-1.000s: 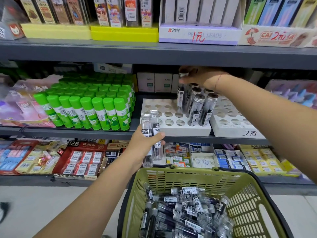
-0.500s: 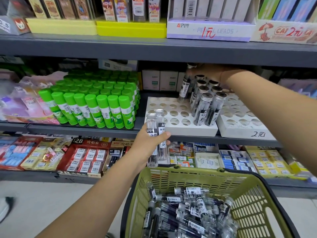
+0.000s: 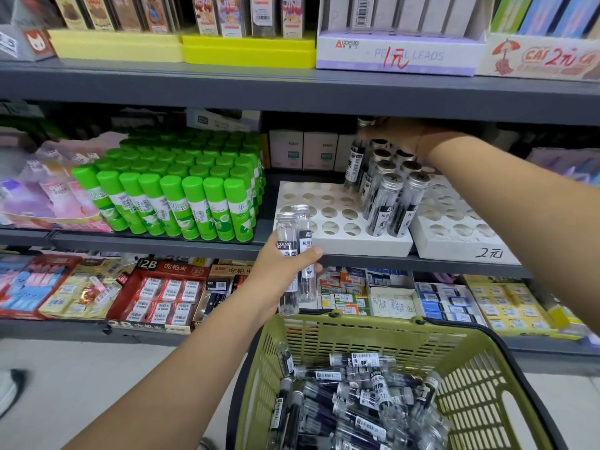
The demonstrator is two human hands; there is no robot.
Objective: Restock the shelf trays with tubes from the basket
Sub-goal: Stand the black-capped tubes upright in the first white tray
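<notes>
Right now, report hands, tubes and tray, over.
Left hand grips two tubes before the shelf edge. Right hand holds one tilted tube at the back of the white tray. Empty holes unobstructed.

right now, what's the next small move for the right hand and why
Probably lower the tube that the right hand holds near its cap into an open hole in the white tray. It hangs tilted just left of the standing tubes, apparently not yet seated, and the left hand holds two more tubes.

Grey metal shelves [image 3: 194, 89], three tiers, packed with stationery. Green glue sticks [image 3: 181, 196] on middle tier. Pale floor [image 3: 81, 378] below. Even light.
</notes>
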